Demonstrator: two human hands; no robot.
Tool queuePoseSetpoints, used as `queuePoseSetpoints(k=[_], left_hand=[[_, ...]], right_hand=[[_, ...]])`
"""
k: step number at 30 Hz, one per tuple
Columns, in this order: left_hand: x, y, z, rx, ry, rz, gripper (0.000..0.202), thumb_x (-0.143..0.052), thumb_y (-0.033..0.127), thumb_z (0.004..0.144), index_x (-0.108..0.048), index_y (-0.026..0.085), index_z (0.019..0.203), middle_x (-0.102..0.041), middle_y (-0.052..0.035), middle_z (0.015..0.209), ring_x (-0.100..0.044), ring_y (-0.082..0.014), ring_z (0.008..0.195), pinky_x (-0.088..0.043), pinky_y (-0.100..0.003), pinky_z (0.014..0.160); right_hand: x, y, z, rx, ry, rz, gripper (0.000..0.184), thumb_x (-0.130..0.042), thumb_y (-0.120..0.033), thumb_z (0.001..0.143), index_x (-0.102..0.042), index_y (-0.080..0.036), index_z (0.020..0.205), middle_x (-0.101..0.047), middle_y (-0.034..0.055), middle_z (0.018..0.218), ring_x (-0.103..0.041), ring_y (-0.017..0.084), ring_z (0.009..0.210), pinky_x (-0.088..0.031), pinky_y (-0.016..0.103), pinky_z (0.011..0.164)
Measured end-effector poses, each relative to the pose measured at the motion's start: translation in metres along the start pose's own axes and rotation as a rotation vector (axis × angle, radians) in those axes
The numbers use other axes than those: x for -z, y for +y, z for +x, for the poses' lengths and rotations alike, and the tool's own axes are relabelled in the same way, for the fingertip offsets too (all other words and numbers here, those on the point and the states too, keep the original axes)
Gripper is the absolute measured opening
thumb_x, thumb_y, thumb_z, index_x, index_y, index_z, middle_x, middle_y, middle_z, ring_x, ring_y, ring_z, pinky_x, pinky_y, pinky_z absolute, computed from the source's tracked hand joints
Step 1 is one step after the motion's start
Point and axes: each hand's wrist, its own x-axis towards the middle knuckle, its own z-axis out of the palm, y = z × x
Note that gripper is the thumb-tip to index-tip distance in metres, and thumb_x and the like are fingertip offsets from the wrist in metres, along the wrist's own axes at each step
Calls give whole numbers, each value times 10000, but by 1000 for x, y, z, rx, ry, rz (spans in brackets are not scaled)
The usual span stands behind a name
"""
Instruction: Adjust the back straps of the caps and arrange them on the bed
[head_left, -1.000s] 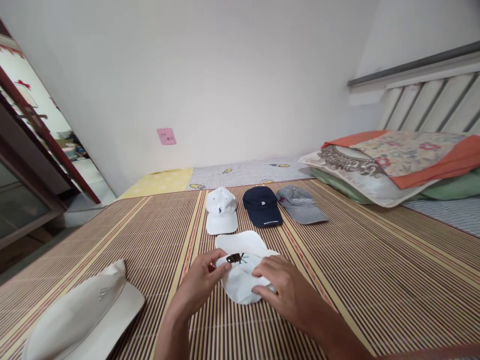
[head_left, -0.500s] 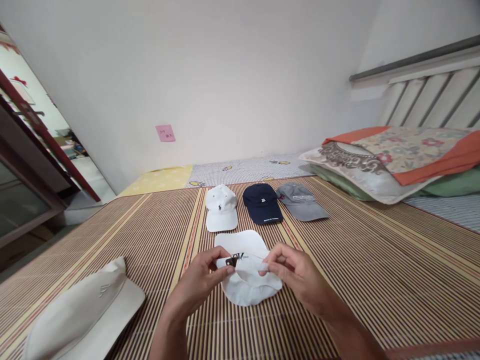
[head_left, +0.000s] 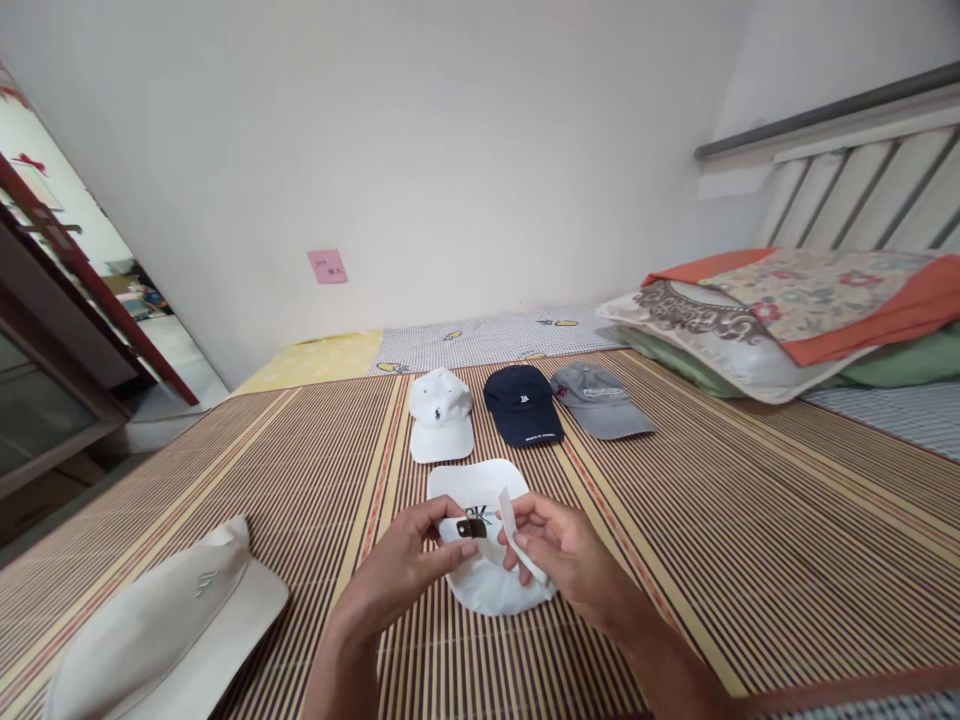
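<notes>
A white baseball cap (head_left: pixel 495 590) with dark letters lies in front of me, its brim (head_left: pixel 472 478) pointing away. My left hand (head_left: pixel 416 548) pinches the left side of its back opening, beside a dark buckle (head_left: pixel 471 528). Between the thumb and fingers of my right hand (head_left: pixel 559 545) is the cap's white strap (head_left: pixel 510 515), its end sticking up. The strap end and the buckle stand apart. Where the strap joins the cap is partly covered by my right hand.
Beyond the cap sit another white cap (head_left: pixel 441 415), a navy cap (head_left: pixel 523 405) and a grey cap (head_left: pixel 604 402). At the lower left rests a beige cap (head_left: pixel 161 630). All lie on a striped mat (head_left: pixel 720 560). Pillows (head_left: pixel 750 320) are piled at the right.
My right hand has turned and tipped the strap, so its end now points up instead of towards the buckle. My left hand keeps its hold, with the buckle showing more.
</notes>
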Motion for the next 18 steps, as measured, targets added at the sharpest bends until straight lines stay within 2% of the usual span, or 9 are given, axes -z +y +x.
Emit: queuePoseSetpoints(k=[5, 9, 13, 15, 18], left_hand=[[-6, 5, 3, -15, 0, 36, 274, -678, 447, 912, -666, 181, 845, -626, -17, 797, -520, -182, 762, -385, -309, 701], [-8, 5, 4, -30, 8, 78, 272, -632, 438, 943, -658, 186, 845, -614, -16, 798, -516, -183, 761, -385, -308, 700], [-7, 1, 3, -54, 0, 115, 280, -581, 444, 981, -641, 195, 866, -595, -12, 816, -507, -183, 770, -388, -305, 708], [-7, -1, 2, -60, -14, 105, 279, -566, 442, 995, -650, 199, 889, -606, -19, 842, -524, -191, 794, -394, -307, 724], [-6, -1, 1, -58, -31, 73, 261, -569, 433, 1002, -682, 206, 940, -630, -28, 883, -548, -201, 833, -403, -313, 756]], right_hand=[[-2, 9, 2, 3, 37, -45, 204, -680, -380, 901, -692, -186, 964, -719, 21, 819, -606, 125, 651, -471, 252, 611], [-1, 12, 4, -20, 50, 54, 219, -728, -390, 853, -687, -189, 929, -714, 16, 777, -635, 150, 669, -506, 279, 649], [2, 15, 5, -38, 84, 190, 174, -731, -346, 828, -672, -191, 882, -728, 31, 853, -662, 159, 718, -521, 290, 681], [3, 15, 5, -27, 98, 244, 126, -703, -298, 818, -660, -190, 864, -708, 18, 832, -628, 139, 676, -484, 265, 631], [3, 15, 5, -22, 116, 253, 105, -657, -279, 814, -640, -188, 863, -644, -17, 774, -505, 90, 560, -363, 229, 524]])
